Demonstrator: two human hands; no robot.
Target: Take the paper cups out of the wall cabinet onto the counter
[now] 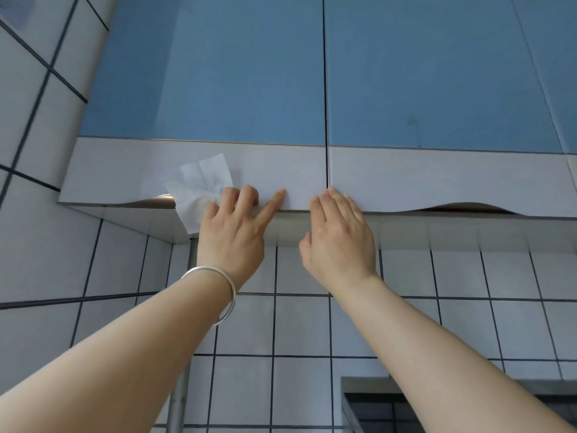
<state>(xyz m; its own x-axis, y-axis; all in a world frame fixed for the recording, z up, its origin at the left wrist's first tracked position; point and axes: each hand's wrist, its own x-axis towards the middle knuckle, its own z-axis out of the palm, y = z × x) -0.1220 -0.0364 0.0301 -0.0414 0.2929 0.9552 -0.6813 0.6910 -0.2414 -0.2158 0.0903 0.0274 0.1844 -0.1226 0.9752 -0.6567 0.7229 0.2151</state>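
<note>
Both my hands are raised to the bottom edge of the wall cabinet, at the seam where its two doors meet. Both doors are closed: blue upper panels, a pale grey band along the bottom of each.

My left hand sits just left of that seam. The fingers are loosely spread. The index finger points up and right, with its tip against the grey band of the left door. The middle and ring fingers are curled at the door's lower lip. A crumpled white tissue is pinched against the door on the far side of this hand from the seam. Part of it lies flat on the grey band and part hangs below the cabinet's edge. A silver bangle circles the left wrist.

My right hand sits just right of the seam, below the right door. Its fingers are together and extended, the tips touching the lower lip of that door. It grasps nothing.

The paper cups are not in sight. With the cabinet shut, I cannot tell their position.

White wall tiles with dark grout run below and to the left of the cabinet.
</note>
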